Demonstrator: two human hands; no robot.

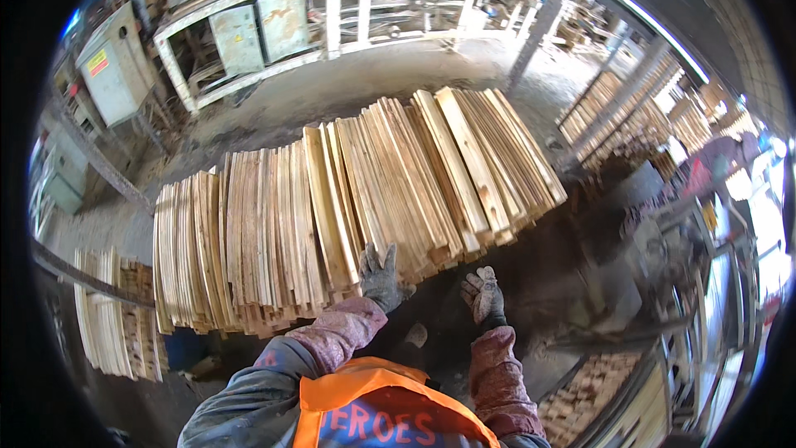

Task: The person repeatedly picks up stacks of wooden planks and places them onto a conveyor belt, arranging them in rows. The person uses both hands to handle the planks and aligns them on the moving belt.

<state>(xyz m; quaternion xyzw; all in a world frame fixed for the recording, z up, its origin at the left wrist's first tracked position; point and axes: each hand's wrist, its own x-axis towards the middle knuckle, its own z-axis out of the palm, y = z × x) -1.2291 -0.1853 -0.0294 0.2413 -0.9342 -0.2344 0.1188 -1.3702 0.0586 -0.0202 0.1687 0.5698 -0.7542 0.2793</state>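
A long row of wooden boards (390,170), set side by side, stretches across the middle in front of me. My left hand (383,280), in a dark grey work glove, is at the near ends of the boards with its fingers spread. It holds nothing; whether the fingertips touch the wood I cannot tell. My right hand (483,295), in a dusty glove with a pale palm side, hangs over the dark floor just short of the boards. Its fingers are apart and slightly bent, with nothing in them.
A smaller board stack (116,315) stands at the left, behind a metal rail (91,275). Short wood pieces (590,390) lie at the lower right, beside machinery (663,257). Another person (705,162) is at the far right. A metal-framed machine line (274,25) runs along the back.
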